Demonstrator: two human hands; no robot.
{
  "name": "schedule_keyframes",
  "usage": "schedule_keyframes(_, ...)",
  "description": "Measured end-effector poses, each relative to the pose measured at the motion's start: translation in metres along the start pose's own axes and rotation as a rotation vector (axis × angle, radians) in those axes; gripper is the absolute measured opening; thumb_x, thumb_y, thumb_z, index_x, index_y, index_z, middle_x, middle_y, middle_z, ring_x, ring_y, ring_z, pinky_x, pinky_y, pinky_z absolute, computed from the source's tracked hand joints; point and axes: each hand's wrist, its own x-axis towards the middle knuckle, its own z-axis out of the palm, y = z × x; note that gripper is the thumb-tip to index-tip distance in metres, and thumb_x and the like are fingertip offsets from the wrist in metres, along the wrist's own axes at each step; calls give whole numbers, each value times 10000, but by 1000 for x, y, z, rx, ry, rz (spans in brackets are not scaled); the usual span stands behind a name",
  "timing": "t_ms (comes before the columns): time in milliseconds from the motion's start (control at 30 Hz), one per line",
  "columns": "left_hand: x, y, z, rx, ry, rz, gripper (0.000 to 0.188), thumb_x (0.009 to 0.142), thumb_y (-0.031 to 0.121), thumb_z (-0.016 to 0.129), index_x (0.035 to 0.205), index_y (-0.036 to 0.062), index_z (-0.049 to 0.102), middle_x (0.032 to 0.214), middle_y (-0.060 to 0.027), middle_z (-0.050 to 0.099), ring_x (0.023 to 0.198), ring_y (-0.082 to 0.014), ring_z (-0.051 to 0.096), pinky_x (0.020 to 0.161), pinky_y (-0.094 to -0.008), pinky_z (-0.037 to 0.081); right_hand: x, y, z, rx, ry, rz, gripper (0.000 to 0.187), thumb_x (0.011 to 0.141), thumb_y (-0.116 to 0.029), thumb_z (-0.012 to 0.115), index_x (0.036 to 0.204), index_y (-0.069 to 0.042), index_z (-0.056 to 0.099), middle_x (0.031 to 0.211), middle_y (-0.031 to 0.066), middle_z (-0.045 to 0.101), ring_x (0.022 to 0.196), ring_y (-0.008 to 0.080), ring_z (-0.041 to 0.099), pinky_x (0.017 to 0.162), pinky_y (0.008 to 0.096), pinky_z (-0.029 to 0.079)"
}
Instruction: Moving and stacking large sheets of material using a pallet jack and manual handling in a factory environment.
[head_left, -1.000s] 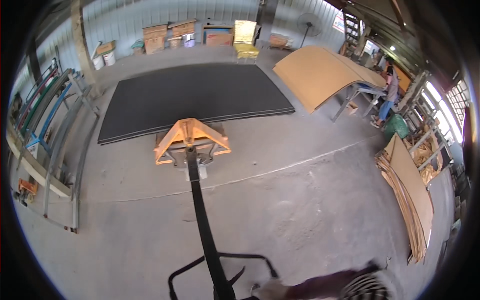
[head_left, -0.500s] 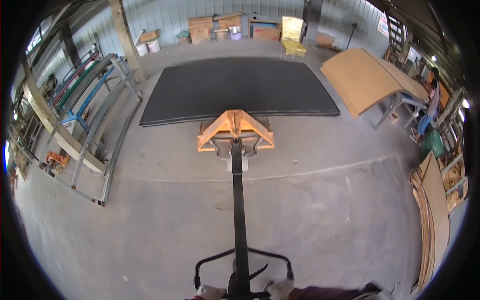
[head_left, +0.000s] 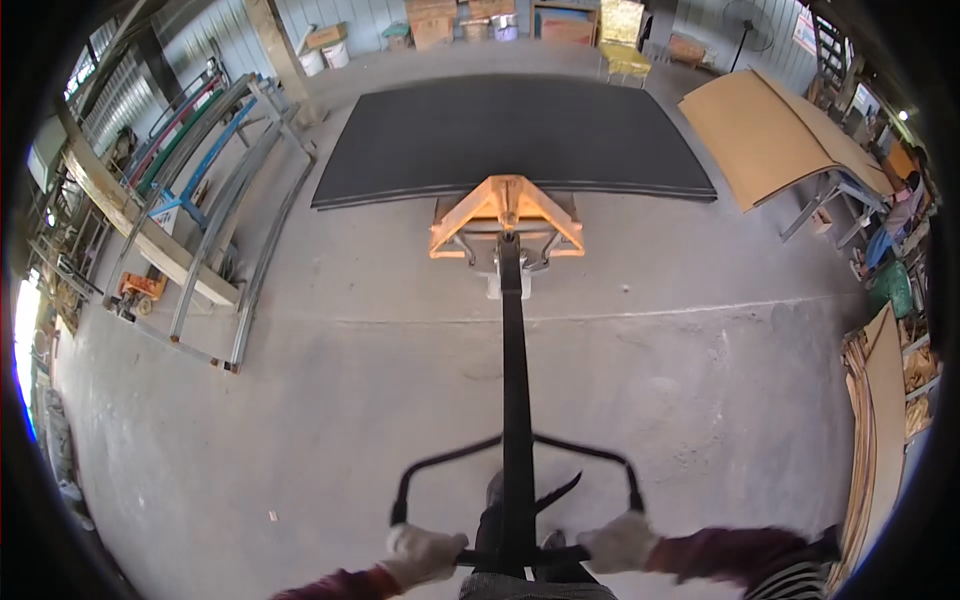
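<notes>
A pallet jack [head_left: 508, 212] with an orange body stands ahead of me, and its long black handle [head_left: 515, 370] comes straight back toward me. My left hand [head_left: 422, 553], in a pale work glove, is closed round the left end of the handle's crossbar. On the other end, my right hand [head_left: 620, 543], gloved too, grips the bar. A curved black lever [head_left: 558, 492] sticks out beside the shaft, near the right hand. At the far end of the jack lies a stack of large dark sheets [head_left: 515, 135]; whatever carries it underneath is hidden.
On the left, a metal rack [head_left: 215, 215] of long bars stands by a pillar. Bent brown boards [head_left: 770, 135] lie on a stand at the right, with a person [head_left: 900, 220] beside it. Cardboard sheets [head_left: 872, 440] lean nearer right. A yellow chair [head_left: 625, 62] stands far back.
The view has tipped down, so the jack and stack sit higher and further right in it. More of both hands and forearms shows. Both hands stay on the handle.
</notes>
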Motion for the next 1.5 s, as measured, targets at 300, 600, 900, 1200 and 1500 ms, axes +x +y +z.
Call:
schedule_keyframes(300,54,-62,196,76,230,18,68,756,224,615,766,201,677,617,-58,656,508,-270,641,416,-468,451,50,19,165,-186,274,33,239,813,-371,555,902,-188,681,553,59,609,539,273,655,525,465,502)
schedule_keyframes(600,30,-24,161,-133,444,4,49,740,233,615,720,220,658,497,-53,561,428,-256,577,366,-447,387,24,34,137,10,69,-20,249,800,-393,564,918,-201,669,680,82,670,599,303,673,536,499,509)
schedule_keyframes(900,-10,29,-81,96,-138,-56,132,811,215,590,903,153,661,595,-35,617,533,-257,640,444,-461,432,-13,-13,-68,51,-146,2,261,811,-386,574,948,-184,665,657,84,661,616,317,679,552,521,498)
schedule_keyframes(1200,7,4,38,-16,62,-11,121,830,220,568,897,177,660,602,-31,619,550,-276,647,453,-470,432,-7,5,3,38,-29,18,258,801,-396,552,856,-181,682,609,80,649,573,317,664,514,490,478)
schedule_keyframes(1500,60,-88,269,238,343,163,72,786,222,595,745,202,650,557,-66,613,486,-276,630,385,-443,433,62,24,173,-46,105,86,172,764,-293,563,814,-166,666,608,78,645,550,318,655,490,498,479)
